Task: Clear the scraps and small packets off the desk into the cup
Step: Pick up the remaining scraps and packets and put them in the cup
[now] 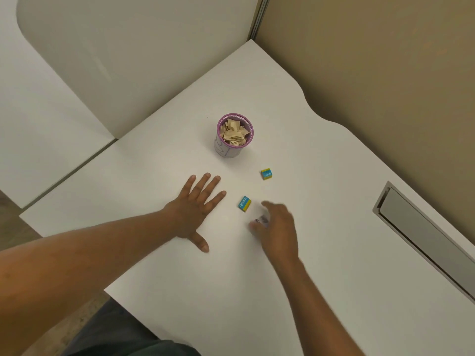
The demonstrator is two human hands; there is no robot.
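A white cup (232, 150) with a purple rim stands on the white desk (321, 201), filled with beige paper scraps (234, 134). Two small blue-and-yellow packets lie in front of it: one (266, 173) to the cup's right front, the other (244, 204) nearer me. My left hand (195, 209) rests flat on the desk, fingers spread, left of the nearer packet. My right hand (276, 227) is blurred just right of that packet, fingers curled around something small and pale (262, 220) that I cannot identify.
A grey metal cable slot (421, 235) is set into the desk at the right. A beige partition wall (385, 60) borders the desk's far right edge. A second white desk surface (38, 111) adjoins at the left.
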